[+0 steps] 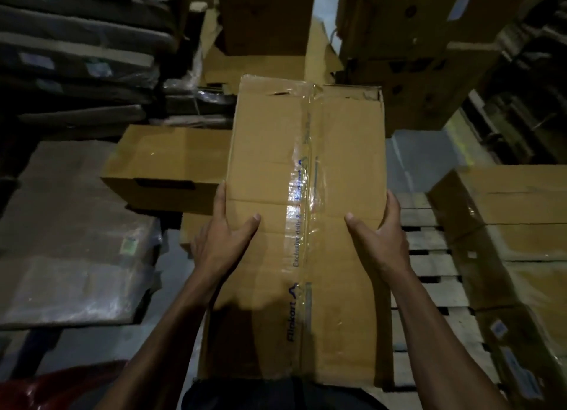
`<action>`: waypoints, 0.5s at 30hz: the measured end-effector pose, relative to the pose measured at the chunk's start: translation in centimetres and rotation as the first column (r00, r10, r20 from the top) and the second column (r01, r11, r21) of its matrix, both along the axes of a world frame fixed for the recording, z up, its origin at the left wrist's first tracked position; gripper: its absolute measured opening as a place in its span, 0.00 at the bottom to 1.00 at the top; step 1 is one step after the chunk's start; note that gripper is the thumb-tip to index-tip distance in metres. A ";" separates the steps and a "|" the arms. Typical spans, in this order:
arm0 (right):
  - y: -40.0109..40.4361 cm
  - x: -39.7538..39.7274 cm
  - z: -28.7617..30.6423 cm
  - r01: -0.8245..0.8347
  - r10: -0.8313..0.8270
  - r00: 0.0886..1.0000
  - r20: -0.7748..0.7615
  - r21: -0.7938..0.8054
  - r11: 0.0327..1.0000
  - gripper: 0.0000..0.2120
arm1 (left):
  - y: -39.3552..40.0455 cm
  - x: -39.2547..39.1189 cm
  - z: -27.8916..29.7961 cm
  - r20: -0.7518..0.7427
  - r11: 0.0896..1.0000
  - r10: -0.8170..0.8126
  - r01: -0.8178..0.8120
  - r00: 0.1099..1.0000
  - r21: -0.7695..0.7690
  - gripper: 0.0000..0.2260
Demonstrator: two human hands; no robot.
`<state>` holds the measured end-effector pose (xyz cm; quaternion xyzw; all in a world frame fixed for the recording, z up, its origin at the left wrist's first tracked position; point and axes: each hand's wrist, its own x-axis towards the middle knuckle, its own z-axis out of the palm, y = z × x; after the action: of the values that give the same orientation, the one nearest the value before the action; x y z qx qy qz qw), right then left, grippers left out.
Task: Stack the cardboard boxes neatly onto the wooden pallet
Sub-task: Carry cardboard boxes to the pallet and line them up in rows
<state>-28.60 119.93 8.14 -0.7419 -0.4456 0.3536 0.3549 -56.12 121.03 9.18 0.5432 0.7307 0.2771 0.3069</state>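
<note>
A long taped cardboard box (pixel 306 170) with blue print along its tape runs away from me in the middle of the head view. My left hand (pixel 225 237) grips its left edge, thumb on top and fingers down the side. My right hand (pixel 383 234) grips the right edge the same way. The wooden pallet (pixel 429 265) shows its pale slats just right of the box. Taped boxes (pixel 506 225) stand stacked on the pallet's right side.
A smaller box (pixel 165 164) with a hand slot sits left of the long one. Flat wrapped bundles (pixel 76 234) lie further left, with dark stacked packs (pixel 76 56) behind them. Tall stacks of cartons (pixel 414 41) rise at the back. Something red (pixel 61 388) shows at bottom left.
</note>
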 end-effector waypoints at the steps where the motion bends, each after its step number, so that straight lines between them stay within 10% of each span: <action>1: 1.2 0.4 -0.1 0.031 -0.031 1.000 -0.002 -0.002 1.000 0.47 | 2.2 0.4 -0.5 0.027 0.999 -0.033 0.033 0.999 0.008 0.40; 15: 15.6 4.1 -1.0 0.557 -0.555 0.830 0.051 -0.081 0.826 0.40 | 30.1 8.8 -2.2 0.090 0.829 -0.549 0.555 0.831 -0.070 0.39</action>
<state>-24.48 135.49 7.16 -0.8595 -0.1980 0.2457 0.4020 -47.28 151.13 6.98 0.7067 0.5442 0.1599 0.4229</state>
